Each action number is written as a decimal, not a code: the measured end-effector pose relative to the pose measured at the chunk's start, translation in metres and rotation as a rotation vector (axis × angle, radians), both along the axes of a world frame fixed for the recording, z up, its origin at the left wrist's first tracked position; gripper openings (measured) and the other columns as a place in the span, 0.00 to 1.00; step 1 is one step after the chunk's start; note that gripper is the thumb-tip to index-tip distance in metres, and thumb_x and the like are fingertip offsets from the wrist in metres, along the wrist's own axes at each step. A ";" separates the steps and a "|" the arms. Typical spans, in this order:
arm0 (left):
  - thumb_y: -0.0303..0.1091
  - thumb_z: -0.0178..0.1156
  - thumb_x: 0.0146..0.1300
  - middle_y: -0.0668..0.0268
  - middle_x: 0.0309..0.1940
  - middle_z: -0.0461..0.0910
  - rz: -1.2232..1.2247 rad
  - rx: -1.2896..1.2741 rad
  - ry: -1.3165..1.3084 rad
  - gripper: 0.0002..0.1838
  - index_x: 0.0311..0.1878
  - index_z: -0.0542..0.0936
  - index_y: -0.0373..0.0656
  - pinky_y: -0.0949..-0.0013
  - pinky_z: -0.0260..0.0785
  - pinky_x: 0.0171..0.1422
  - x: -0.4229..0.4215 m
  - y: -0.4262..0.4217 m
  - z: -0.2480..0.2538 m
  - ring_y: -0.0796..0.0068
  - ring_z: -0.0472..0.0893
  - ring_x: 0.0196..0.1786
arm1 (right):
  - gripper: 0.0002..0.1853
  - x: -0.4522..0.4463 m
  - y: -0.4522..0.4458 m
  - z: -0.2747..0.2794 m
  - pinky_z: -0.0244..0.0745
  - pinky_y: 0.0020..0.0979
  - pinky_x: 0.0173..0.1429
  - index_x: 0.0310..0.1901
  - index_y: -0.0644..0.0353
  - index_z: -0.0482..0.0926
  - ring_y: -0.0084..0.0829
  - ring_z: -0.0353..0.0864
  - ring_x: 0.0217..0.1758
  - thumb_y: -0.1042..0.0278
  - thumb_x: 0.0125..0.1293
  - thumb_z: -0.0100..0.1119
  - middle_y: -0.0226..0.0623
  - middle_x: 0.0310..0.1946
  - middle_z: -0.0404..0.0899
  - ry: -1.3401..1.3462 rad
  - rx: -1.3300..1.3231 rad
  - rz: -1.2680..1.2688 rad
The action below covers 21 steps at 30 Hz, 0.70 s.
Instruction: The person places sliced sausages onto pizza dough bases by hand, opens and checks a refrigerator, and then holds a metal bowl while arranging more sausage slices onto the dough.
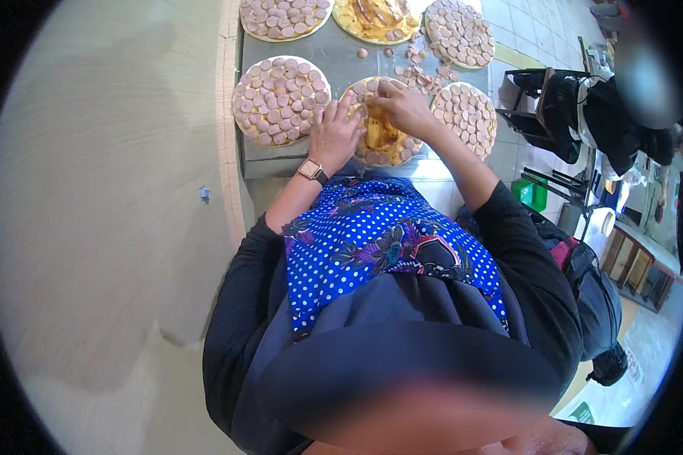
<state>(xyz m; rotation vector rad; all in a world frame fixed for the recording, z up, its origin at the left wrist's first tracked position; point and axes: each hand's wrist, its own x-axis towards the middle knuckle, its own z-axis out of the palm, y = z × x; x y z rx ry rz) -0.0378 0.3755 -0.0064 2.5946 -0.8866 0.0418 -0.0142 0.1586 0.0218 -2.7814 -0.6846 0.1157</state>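
A round pizza base (384,141) lies in front of me, with orange-brown sauce showing in its middle and sausage slices around its rim. My left hand (336,138), with a watch (310,170) at the wrist, rests at its left edge, fingers stretched forward and slightly apart. Over its upper part, my right hand (408,110) has its fingers bent down and pressed together; whatever they hold is hidden. Loose sausage slices (425,79) are scattered on the grey counter (349,67) just beyond my right hand.
Pizzas covered in sausage slices stand left (281,101), right (465,117), far left (286,17) and far right (460,34). A mostly sauced pizza (377,18) lies at the back. A tiled wall edge (228,98) borders the counter's left. A green basket (530,194) is off to the right.
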 end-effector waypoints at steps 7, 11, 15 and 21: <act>0.48 0.60 0.65 0.64 0.72 0.64 0.026 -0.024 -0.013 0.22 0.59 0.80 0.51 0.54 0.57 0.68 0.009 -0.004 -0.002 0.62 0.65 0.67 | 0.17 0.000 -0.002 -0.010 0.78 0.36 0.41 0.48 0.36 0.86 0.34 0.78 0.49 0.67 0.58 0.60 0.30 0.39 0.73 -0.015 -0.040 -0.060; 0.48 0.61 0.65 0.66 0.75 0.60 0.021 0.056 -0.004 0.23 0.61 0.79 0.53 0.53 0.55 0.70 0.021 -0.010 -0.007 0.62 0.64 0.69 | 0.15 0.002 -0.005 -0.017 0.78 0.38 0.43 0.47 0.38 0.86 0.35 0.79 0.50 0.66 0.57 0.63 0.31 0.41 0.75 -0.010 -0.032 -0.084; 0.49 0.60 0.66 0.65 0.75 0.59 -0.004 0.088 0.007 0.24 0.62 0.79 0.52 0.52 0.54 0.71 0.020 -0.011 -0.006 0.60 0.63 0.69 | 0.13 0.000 -0.003 -0.011 0.78 0.42 0.42 0.45 0.43 0.86 0.39 0.83 0.43 0.64 0.56 0.66 0.32 0.38 0.79 0.046 0.138 -0.210; 0.50 0.59 0.66 0.65 0.75 0.60 0.030 0.044 -0.011 0.23 0.60 0.80 0.52 0.52 0.54 0.71 0.012 -0.013 -0.009 0.61 0.64 0.69 | 0.08 0.002 -0.003 -0.017 0.78 0.43 0.43 0.37 0.51 0.83 0.43 0.83 0.43 0.61 0.58 0.68 0.35 0.37 0.80 0.289 0.295 -0.402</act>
